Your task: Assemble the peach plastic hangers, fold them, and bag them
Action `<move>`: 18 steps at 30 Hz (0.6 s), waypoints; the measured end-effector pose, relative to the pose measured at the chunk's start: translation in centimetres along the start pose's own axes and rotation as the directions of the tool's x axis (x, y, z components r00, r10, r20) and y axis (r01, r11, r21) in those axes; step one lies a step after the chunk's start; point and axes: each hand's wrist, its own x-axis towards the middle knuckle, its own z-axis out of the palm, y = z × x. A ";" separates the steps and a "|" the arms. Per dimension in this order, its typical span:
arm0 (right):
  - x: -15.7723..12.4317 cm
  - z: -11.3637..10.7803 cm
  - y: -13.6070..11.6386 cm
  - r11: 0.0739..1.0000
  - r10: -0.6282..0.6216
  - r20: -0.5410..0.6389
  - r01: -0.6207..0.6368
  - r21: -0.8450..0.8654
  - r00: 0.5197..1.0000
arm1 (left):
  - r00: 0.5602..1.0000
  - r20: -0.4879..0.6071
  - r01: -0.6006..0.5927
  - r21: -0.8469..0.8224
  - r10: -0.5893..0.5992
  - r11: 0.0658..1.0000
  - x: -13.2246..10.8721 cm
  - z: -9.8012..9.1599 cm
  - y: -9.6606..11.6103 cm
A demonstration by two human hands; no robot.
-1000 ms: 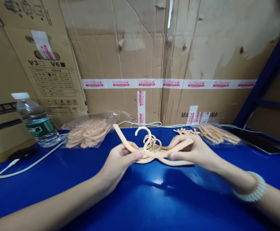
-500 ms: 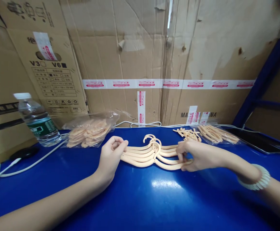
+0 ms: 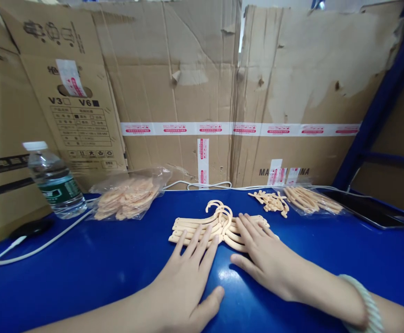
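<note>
A stack of several small peach plastic hangers [image 3: 205,225] lies flat on the blue table [image 3: 118,268], hooks pointing away from me. My left hand [image 3: 188,275] rests flat on the table with fingers spread, its fingertips on the stack's left arms. Beside it, my right hand [image 3: 262,259] also lies flat and open, fingers laid over the stack's right arms. A pale bead bracelet [image 3: 366,307] circles my right wrist.
A clear bag of peach parts [image 3: 128,194] sits at left, next to a water bottle [image 3: 54,180]. Loose peach clips [image 3: 273,202] and a bag of peach strips [image 3: 309,200] lie at right. Taped cardboard boxes [image 3: 202,92] wall the back. A white cable [image 3: 38,245] runs left.
The hanger held up a second ago has been laid on the stack. Both hands let go and now lie flat and open over the hangers, nearer to me.
</note>
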 end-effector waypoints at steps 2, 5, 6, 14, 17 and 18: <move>0.4 1.0 0.1 0.999 0.013 0.044 -0.011 -0.032 0.999 | 0.998 0.053 0.026 0.060 -0.029 0.998 0.4 -0.6 -0.2; 1.8 1.4 0.9 0.998 0.004 0.048 0.000 -0.068 0.999 | 0.991 0.120 0.043 0.136 -0.060 0.990 1.5 -1.7 -0.8; 2.5 1.4 1.3 0.997 0.001 0.047 0.003 -0.079 0.999 | 0.988 0.144 0.042 0.150 -0.064 0.988 2.0 -2.0 -1.1; 8.7 1.0 4.2 0.995 -0.020 0.088 0.028 -0.092 0.996 | 0.967 0.202 0.116 0.193 -0.155 0.974 7.3 -3.3 -4.6; 9.8 1.0 4.7 0.996 -0.019 0.093 0.026 -0.081 0.995 | 0.968 0.187 0.135 0.177 -0.168 0.975 7.9 -3.5 -5.2; 9.9 1.0 4.9 0.997 -0.020 0.092 0.027 -0.078 0.996 | 0.968 0.182 0.139 0.172 -0.171 0.975 8.0 -3.5 -5.2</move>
